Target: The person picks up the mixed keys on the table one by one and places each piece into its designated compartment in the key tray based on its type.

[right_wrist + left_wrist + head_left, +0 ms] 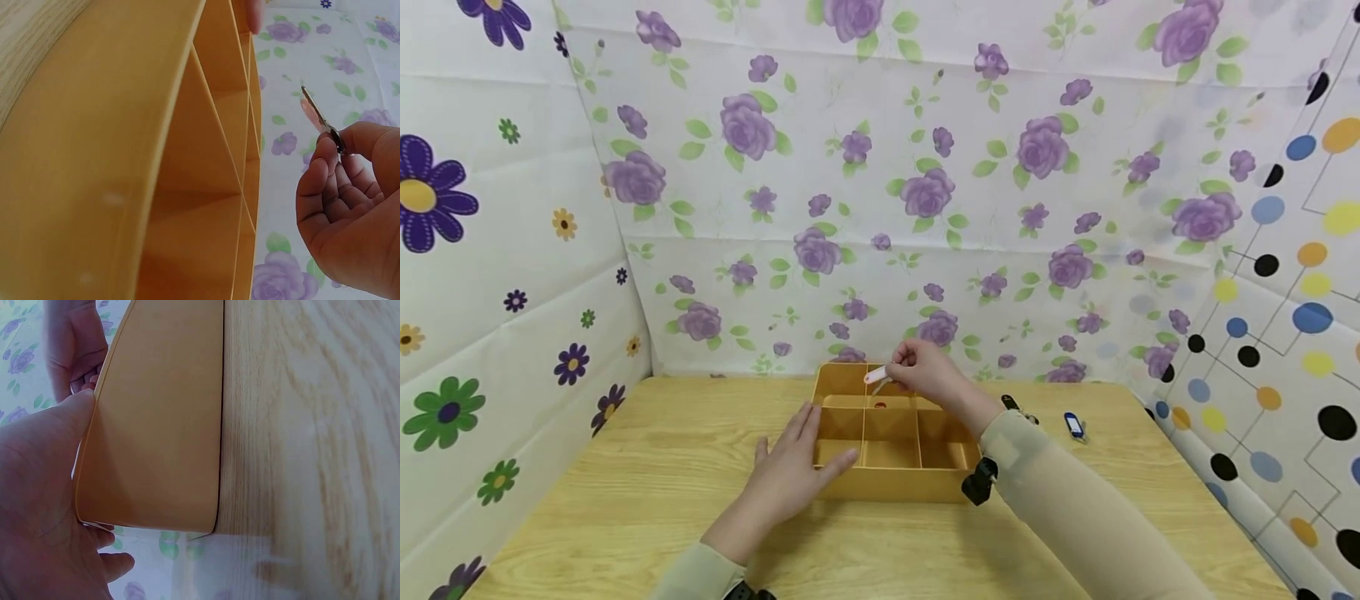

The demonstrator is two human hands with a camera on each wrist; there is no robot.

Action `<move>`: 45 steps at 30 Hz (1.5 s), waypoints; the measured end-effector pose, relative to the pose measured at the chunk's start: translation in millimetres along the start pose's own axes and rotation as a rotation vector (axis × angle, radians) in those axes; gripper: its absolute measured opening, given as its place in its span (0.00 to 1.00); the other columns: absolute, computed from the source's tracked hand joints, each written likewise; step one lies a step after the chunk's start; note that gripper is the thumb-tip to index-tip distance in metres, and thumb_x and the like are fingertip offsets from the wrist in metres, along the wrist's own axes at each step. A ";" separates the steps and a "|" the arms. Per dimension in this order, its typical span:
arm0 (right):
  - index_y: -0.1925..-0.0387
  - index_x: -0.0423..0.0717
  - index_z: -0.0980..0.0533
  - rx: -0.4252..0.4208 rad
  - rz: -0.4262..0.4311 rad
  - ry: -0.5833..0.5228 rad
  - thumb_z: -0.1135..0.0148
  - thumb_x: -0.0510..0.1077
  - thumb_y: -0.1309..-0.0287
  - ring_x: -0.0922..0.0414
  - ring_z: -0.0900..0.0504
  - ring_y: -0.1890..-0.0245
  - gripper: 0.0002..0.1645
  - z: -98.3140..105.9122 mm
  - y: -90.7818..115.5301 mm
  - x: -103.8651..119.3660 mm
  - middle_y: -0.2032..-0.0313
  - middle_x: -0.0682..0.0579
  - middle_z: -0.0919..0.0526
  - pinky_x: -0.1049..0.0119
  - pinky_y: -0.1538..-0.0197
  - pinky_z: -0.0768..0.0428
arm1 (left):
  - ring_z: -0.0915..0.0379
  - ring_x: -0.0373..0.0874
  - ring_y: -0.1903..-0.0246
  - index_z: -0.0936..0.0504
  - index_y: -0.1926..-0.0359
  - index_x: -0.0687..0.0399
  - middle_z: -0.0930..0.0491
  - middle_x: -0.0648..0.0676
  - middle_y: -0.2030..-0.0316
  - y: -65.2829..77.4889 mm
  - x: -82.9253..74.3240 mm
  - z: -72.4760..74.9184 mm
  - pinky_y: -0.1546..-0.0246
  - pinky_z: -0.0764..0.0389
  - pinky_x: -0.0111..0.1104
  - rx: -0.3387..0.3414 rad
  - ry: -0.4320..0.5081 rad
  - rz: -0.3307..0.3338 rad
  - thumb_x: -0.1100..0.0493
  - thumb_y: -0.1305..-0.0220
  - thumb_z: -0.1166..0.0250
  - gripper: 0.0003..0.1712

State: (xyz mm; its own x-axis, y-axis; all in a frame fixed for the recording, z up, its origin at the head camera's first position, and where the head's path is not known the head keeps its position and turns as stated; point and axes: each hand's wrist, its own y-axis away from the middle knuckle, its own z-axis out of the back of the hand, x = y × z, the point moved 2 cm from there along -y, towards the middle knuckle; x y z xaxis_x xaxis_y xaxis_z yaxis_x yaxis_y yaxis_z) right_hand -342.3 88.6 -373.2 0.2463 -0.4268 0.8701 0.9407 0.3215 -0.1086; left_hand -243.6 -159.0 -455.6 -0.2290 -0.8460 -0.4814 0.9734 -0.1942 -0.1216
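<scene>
A yellow divided organizer box (pixel 895 485) stands on the table. My left hand (pixel 793 475) rests at its front left corner, fingers stretched along the left side and thumb reaching over the front rim. In the left wrist view the thumb of that hand (pixel 37 481) lies at the rim. Above the back middle compartment, my right hand (pixel 928 371) pinches a key (pixel 882 386) with a white and red tag (pixel 876 376). The right wrist view shows the key (pixel 314 106) between thumb and forefinger. Something small and red (pixel 880 406) shows in the compartment below.
To the right of the box lie a key with a blue tag (pixel 1074 426) and a black key fob (pixel 1011 402) with metal parts. The wooden table (pixel 647 492) ends at a flowered cloth backdrop (pixel 880 167), with patterned cloth on both sides.
</scene>
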 end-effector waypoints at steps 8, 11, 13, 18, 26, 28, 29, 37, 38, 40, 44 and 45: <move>0.47 0.36 0.21 0.018 -0.016 -0.004 0.36 0.37 0.21 0.41 0.13 0.61 0.08 -11.3 0.7 -3.7 0.58 0.38 0.12 0.63 0.60 0.14 | 0.50 0.63 0.16 0.49 0.11 0.61 0.54 0.61 0.12 3.4 0.3 -1.5 0.25 0.61 0.80 0.005 0.007 0.011 0.20 0.25 0.42 0.63; 0.41 0.37 0.21 0.020 -0.024 0.005 0.37 0.37 0.20 0.42 0.13 0.61 0.12 -15.1 2.0 -6.9 0.59 0.41 0.12 0.64 0.60 0.16 | 0.49 0.64 0.16 0.48 0.11 0.61 0.53 0.62 0.12 4.8 0.5 -3.9 0.26 0.60 0.81 0.005 0.012 0.006 0.20 0.25 0.42 0.63; 0.41 0.38 0.20 0.009 -0.027 0.010 0.37 0.37 0.20 0.46 0.14 0.64 0.12 -16.6 2.7 -8.4 0.60 0.41 0.12 0.63 0.61 0.16 | 0.49 0.64 0.16 0.47 0.11 0.61 0.53 0.62 0.12 5.0 0.5 -5.7 0.26 0.60 0.81 0.006 0.014 0.002 0.19 0.25 0.43 0.64; 0.45 0.38 0.21 0.005 -0.027 -0.001 0.39 0.36 0.20 0.53 0.16 0.67 0.09 -19.1 2.6 -10.1 0.59 0.37 0.12 0.66 0.63 0.18 | 0.48 0.63 0.16 0.48 0.11 0.61 0.53 0.61 0.12 5.4 -0.4 -6.3 0.26 0.60 0.80 0.008 0.006 0.006 0.18 0.26 0.44 0.65; 0.39 0.39 0.21 0.007 0.001 0.009 0.39 0.37 0.19 0.51 0.18 0.69 0.14 -17.1 0.3 -11.4 0.60 0.38 0.13 0.65 0.65 0.21 | 0.48 0.64 0.16 0.48 0.11 0.61 0.53 0.62 0.12 5.6 -2.4 -2.1 0.26 0.61 0.80 0.008 0.017 0.010 0.21 0.25 0.42 0.63; 0.38 0.39 0.19 0.007 0.003 0.016 0.39 0.38 0.18 0.53 0.20 0.70 0.14 -15.7 0.8 -10.7 0.61 0.39 0.13 0.65 0.66 0.23 | 0.49 0.64 0.16 0.48 0.11 0.61 0.53 0.62 0.12 5.2 -2.1 -2.1 0.26 0.61 0.80 0.010 0.017 0.009 0.19 0.25 0.43 0.64; 0.38 0.40 0.17 0.004 0.005 0.023 0.39 0.38 0.17 0.54 0.21 0.71 0.14 -15.0 0.8 -10.1 0.61 0.39 0.13 0.65 0.67 0.24 | 0.49 0.64 0.16 0.48 0.11 0.60 0.54 0.61 0.12 4.9 -2.3 -1.9 0.26 0.61 0.80 0.008 0.015 0.008 0.19 0.26 0.44 0.65; 0.46 0.39 0.16 0.021 -0.010 -0.001 0.39 0.37 0.18 0.49 0.19 0.68 0.09 -14.3 -1.0 -7.0 0.64 0.41 0.13 0.63 0.65 0.23 | 0.50 0.64 0.16 0.49 0.11 0.60 0.54 0.61 0.12 3.0 -0.9 -0.9 0.25 0.62 0.80 0.008 0.012 0.009 0.16 0.28 0.45 0.66; 0.46 0.38 0.17 0.026 -0.012 -0.002 0.39 0.37 0.18 0.48 0.18 0.68 0.09 -14.6 -1.6 -7.1 0.63 0.40 0.13 0.64 0.65 0.23 | 0.50 0.64 0.16 0.49 0.11 0.60 0.54 0.61 0.12 3.0 -0.8 -0.9 0.25 0.62 0.80 0.009 0.013 0.010 0.17 0.27 0.45 0.66; 0.45 0.37 0.18 0.031 -0.013 0.000 0.39 0.37 0.19 0.48 0.18 0.67 0.09 -14.9 -3.0 -7.2 0.63 0.41 0.13 0.64 0.65 0.23 | 0.50 0.64 0.16 0.49 0.11 0.60 0.55 0.61 0.12 2.7 -1.1 -0.7 0.25 0.62 0.80 0.011 0.014 0.011 0.18 0.26 0.43 0.65; 0.44 0.36 0.21 0.057 -0.012 0.015 0.40 0.37 0.20 0.52 0.19 0.69 0.10 -16.1 -4.3 -4.3 0.61 0.41 0.13 0.65 0.66 0.23 | 0.49 0.64 0.16 0.49 0.11 0.60 0.54 0.61 0.12 1.1 -1.9 -0.1 0.26 0.62 0.80 0.003 0.008 0.003 0.19 0.25 0.43 0.64; 0.45 0.36 0.22 0.068 -0.012 0.023 0.40 0.37 0.20 0.54 0.19 0.70 0.09 -16.6 -3.9 -3.4 0.62 0.41 0.13 0.66 0.66 0.23 | 0.49 0.64 0.16 0.49 0.11 0.60 0.55 0.61 0.12 0.9 -2.5 0.0 0.26 0.61 0.80 0.003 0.011 0.001 0.19 0.25 0.43 0.64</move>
State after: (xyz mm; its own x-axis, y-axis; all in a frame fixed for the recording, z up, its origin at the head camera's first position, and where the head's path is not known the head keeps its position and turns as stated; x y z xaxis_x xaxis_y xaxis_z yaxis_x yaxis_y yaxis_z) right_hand -343.0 74.7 -383.7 0.2415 -0.4497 0.8599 0.9256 0.3729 -0.0649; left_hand -242.1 -157.1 -454.5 -0.2285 -0.8407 -0.4908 0.9735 -0.1951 -0.1191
